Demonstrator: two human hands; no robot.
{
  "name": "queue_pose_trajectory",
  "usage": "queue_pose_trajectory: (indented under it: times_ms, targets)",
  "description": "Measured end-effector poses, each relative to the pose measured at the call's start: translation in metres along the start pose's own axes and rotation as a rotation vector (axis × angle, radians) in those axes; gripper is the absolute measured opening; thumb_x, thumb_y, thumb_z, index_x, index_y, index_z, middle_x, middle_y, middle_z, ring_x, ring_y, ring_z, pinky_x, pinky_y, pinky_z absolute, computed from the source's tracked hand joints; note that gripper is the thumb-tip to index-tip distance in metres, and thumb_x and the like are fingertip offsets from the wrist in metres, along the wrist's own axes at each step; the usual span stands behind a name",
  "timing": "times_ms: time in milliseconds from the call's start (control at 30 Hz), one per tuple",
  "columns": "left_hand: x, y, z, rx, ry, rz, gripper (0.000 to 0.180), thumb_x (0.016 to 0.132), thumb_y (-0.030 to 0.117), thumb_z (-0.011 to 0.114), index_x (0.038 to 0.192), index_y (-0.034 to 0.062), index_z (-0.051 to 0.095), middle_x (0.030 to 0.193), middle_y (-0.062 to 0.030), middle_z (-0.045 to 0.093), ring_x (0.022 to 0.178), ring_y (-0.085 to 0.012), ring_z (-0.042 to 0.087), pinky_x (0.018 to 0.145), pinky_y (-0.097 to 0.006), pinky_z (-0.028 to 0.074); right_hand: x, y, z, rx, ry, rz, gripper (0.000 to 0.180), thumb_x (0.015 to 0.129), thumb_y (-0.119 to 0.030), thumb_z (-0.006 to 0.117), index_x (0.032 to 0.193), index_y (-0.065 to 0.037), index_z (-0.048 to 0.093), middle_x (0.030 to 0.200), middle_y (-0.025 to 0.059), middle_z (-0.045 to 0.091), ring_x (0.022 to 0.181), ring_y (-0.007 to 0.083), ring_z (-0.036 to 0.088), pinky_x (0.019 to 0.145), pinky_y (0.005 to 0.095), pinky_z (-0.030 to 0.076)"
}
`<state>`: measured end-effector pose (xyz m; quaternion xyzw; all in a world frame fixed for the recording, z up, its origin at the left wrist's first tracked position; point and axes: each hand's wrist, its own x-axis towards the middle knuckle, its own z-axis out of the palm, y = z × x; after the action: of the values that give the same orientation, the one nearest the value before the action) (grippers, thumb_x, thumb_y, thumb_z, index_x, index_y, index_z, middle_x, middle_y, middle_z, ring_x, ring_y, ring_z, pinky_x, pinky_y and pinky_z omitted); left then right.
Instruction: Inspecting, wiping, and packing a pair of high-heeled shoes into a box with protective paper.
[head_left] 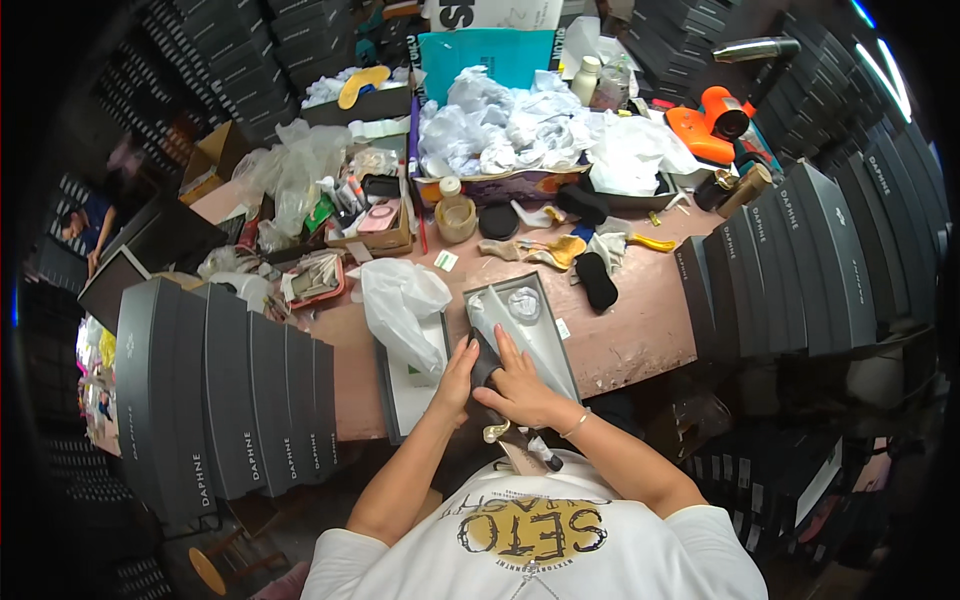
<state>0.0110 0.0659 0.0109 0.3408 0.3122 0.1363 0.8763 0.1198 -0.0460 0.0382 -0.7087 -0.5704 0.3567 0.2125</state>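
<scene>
Above the near edge of the table, my left hand (458, 378) presses against the side of a dark shoe (485, 362), its fingers held together. My right hand (520, 388) closes on the same shoe from the other side. Below the hands show a shiny ornament (496, 431) and a pale inner sole (522, 457); my hands hide much of the shoe. Just beyond lies an open grey shoe box (555, 345) with white tissue and a crumpled paper ball (524, 305) inside. Beside it, a second shallow box part (398, 405) lies under a white sheet of wrapping (402, 300).
Stacked dark shoe boxes stand at left (225, 390) and right (790, 260). A carton of crumpled white paper (500, 125) is at the back. Nearer are a jar (456, 215), a black pad (596, 282) and a yellow-handled brush (650, 242). An orange device (705, 130) stands back right.
</scene>
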Motion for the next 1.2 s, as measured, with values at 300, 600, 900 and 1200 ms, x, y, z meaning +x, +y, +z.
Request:
queue_pose_trajectory:
  times_ms: [300,600,900,1200]
  targets:
    - [0.005,-0.027,-0.031,0.054,0.177,-0.090,0.051,0.096,0.040,0.049,0.134,0.0066,0.036,0.128,-0.0102,0.042,0.119,-0.0216,0.041,0.098,-0.036,0.037,0.028,0.005,0.048,0.143,0.078,0.203,0.087,0.091,-0.068,0.029,0.098,0.010,0.068,0.155,0.0235,-0.003,0.144,0.0403,-0.001,0.106,0.0675,0.005]
    - [-0.011,-0.020,-0.025,0.047,0.201,-0.022,0.063,0.097,0.039,0.046,0.144,0.0022,0.026,0.142,-0.0158,0.035,0.132,-0.0243,0.034,0.108,-0.037,0.029,0.037,0.019,0.067,0.455,0.098,0.147,0.080,0.094,-0.063,0.024,0.090,0.006,0.066,0.155,0.0232,-0.006,0.143,0.0436,-0.003,0.108,0.0637,0.006]
    - [-0.032,-0.035,0.006,0.030,0.308,0.158,0.056,0.093,0.029,0.060,0.135,0.0025,0.036,0.121,-0.0108,0.051,0.101,-0.0173,0.056,0.087,-0.029,0.047,-0.058,-0.006,0.032,0.351,0.076,-0.174,0.055,0.098,-0.043,0.034,0.136,-0.006,0.046,0.152,0.0288,0.010,0.141,0.0451,0.007,0.113,0.0501,0.013]
    - [-0.085,-0.034,0.023,-0.363,0.350,-0.130,0.048,0.085,-0.002,0.059,0.127,0.0067,0.038,0.110,-0.0151,0.056,0.103,-0.0277,0.061,0.084,-0.042,0.055,0.065,0.102,-0.060,-0.563,0.079,-0.160,0.019,0.084,-0.012,0.057,0.098,-0.006,0.067,0.098,0.0137,0.066,0.094,0.0260,0.062,0.087,0.0392,0.044]
